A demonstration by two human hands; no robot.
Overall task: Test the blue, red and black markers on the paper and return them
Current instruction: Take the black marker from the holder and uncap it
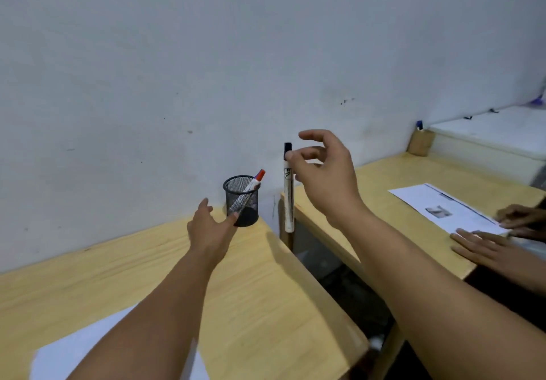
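Observation:
A black mesh pen cup (242, 201) stands at the far right corner of my wooden desk (260, 291). A red-capped marker (253, 183) leans inside it. My left hand (211, 226) reaches to the cup, fingers straight, one fingertip touching its lower wall. My right hand (325, 175) is raised to the right of the cup and pinches a black-capped white marker (288, 190) near its top; the marker hangs upright, cap up. White paper (88, 353) lies at the desk's near left, partly under my left forearm. No blue marker shows.
A gap separates my desk from a second wooden desk (413, 178) on the right. On it lies a printed sheet (443, 208) held by another person's hands (496, 246). A small wooden holder (420, 141) and a white block (496, 134) sit by the wall.

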